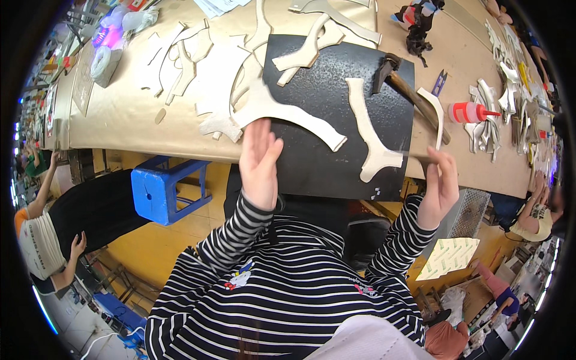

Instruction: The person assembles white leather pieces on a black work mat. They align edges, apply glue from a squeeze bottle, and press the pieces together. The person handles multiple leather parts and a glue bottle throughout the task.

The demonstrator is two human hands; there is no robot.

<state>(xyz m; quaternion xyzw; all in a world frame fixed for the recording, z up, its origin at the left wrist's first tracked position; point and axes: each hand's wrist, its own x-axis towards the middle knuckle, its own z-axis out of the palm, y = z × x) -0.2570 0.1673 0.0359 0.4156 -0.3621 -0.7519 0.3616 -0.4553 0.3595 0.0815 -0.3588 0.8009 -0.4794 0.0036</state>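
My left hand lies flat and unclenched on the near end of a pale forked cutout at the centre of the frame, on the black mat. My right hand, lower right, pinches a thin strip touching a second cutout. Judging by the many loose pieces at upper left, much remains to do. A red-capped glue bottle lies on the tabletop at right; a pale green sheet sits lower right.
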